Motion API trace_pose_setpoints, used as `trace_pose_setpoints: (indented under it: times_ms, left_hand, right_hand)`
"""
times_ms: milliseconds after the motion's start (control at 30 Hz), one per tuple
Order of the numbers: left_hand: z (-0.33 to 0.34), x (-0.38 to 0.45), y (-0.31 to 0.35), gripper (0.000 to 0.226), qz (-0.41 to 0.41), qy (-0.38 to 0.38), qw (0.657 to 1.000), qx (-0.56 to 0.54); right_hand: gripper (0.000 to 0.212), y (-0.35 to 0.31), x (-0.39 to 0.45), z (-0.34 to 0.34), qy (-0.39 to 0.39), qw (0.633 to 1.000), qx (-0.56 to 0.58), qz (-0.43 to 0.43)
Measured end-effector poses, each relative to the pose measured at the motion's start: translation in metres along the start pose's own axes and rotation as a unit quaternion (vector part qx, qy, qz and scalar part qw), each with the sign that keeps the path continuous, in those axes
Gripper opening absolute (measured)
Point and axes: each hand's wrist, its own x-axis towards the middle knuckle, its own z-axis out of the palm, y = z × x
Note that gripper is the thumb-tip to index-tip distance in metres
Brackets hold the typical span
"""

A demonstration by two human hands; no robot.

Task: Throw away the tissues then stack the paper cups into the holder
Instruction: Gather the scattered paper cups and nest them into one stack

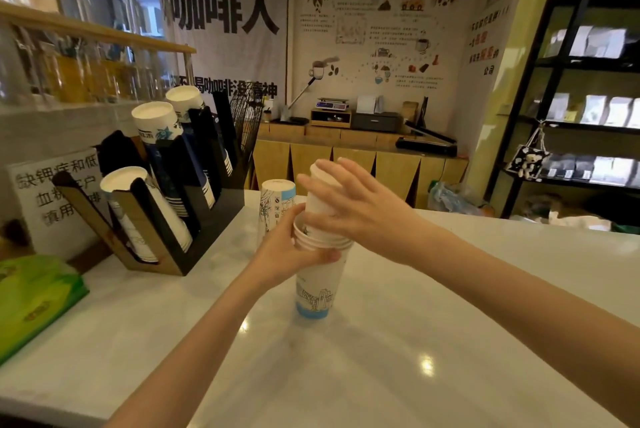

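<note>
A stack of white paper cups (317,285) with blue line art stands upright on the white counter (398,351). My left hand (291,247) grips its rims from the left. My right hand (349,206) holds an upside-down paper cup (320,192) whose lower part sits inside the top of the stack. Another upside-down cup (277,202) stands just behind them on the counter. The black and brown cup holder (180,213) at the left holds slanted rows of cups. No loose tissues are in view.
A green tissue pack (34,296) lies at the counter's left edge. A white sign (52,199) leans behind the holder. Beyond the counter are a wooden cabinet (356,161) with devices and a black shelf (588,98) at right.
</note>
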Motion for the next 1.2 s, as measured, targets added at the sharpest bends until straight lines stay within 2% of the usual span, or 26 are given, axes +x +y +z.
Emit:
trace_pose_setpoints:
  times_ms: [133,167,200,233,267,300,367,400,433,467,500,600,733,800,900,1000,1100,1200]
  left_hand:
    - [-0.002,-0.002,0.004,0.089,-0.007,-0.014,1.000,-0.009]
    - [0.015,0.000,0.009,0.089,-0.053,0.009,0.997,0.048]
    - [0.021,0.000,0.001,0.087,-0.078,0.017,0.982,0.169]
    - [0.041,0.011,0.009,0.086,-0.089,0.008,0.978,0.186]
    - [0.065,0.015,0.022,0.085,-0.149,0.006,0.971,0.186]
    - [0.073,0.021,0.025,0.086,-0.170,0.036,0.967,0.184]
    - [0.039,0.025,-0.006,0.081,-0.083,0.042,0.982,0.162]
    - [0.017,0.005,-0.011,0.071,-0.049,0.055,0.978,0.194]
    - [0.013,-0.001,-0.001,0.063,-0.014,-0.011,0.999,0.027]
    - [-0.005,-0.003,-0.003,0.060,0.009,-0.020,0.999,-0.043]
    - [-0.011,-0.005,-0.008,0.063,0.014,-0.002,0.999,-0.050]
    - [-0.001,0.001,-0.008,0.086,0.033,0.008,0.999,-0.035]
    - [-0.009,0.001,-0.007,0.105,0.030,0.000,0.999,-0.024]
    - [-0.008,0.000,-0.006,0.112,0.054,-0.007,0.998,0.020]
    - [-0.010,-0.001,-0.002,0.106,0.098,0.013,0.987,0.127]
    - [-0.009,0.000,0.003,0.087,0.124,0.027,0.976,0.178]
    - [-0.007,0.004,0.005,0.082,0.120,0.046,0.972,0.197]
    - [-0.013,0.009,0.009,0.078,0.120,0.082,0.976,0.161]
  right_hand:
    - [0.084,-0.013,-0.004,-0.003,-0.010,0.995,0.096,-0.009]
    - [0.085,-0.018,-0.005,-0.002,-0.018,0.991,0.134,-0.008]
    - [0.087,-0.024,-0.007,0.000,-0.030,0.983,0.180,-0.004]
    - [0.090,-0.029,-0.008,0.003,-0.048,0.973,0.225,0.003]
    - [0.092,-0.034,-0.008,0.006,-0.062,0.964,0.258,0.009]
    - [0.093,-0.038,-0.008,0.010,-0.062,0.958,0.279,0.016]
    - [0.092,-0.043,-0.007,0.016,-0.056,0.950,0.305,0.028]
    - [0.090,-0.044,-0.006,0.015,-0.053,0.944,0.323,0.034]
    - [0.088,-0.044,-0.004,0.013,-0.046,0.936,0.348,0.041]
    - [0.087,-0.043,-0.004,0.011,-0.037,0.922,0.382,0.054]
    - [0.086,-0.042,-0.003,0.007,-0.033,0.901,0.426,0.074]
    - [0.091,-0.034,-0.003,0.002,-0.030,0.813,0.560,0.157]
    - [0.104,-0.024,-0.005,0.015,-0.016,0.754,0.611,0.239]
    - [0.113,-0.024,-0.009,0.028,-0.034,0.711,0.645,0.276]
    - [0.122,-0.036,-0.017,0.050,-0.056,0.623,0.716,0.311]
    - [0.112,-0.059,-0.022,0.073,-0.061,0.553,0.763,0.329]
    - [0.101,-0.075,-0.021,0.090,-0.063,0.521,0.781,0.338]
    - [0.085,-0.066,-0.016,0.090,-0.063,0.515,0.780,0.349]
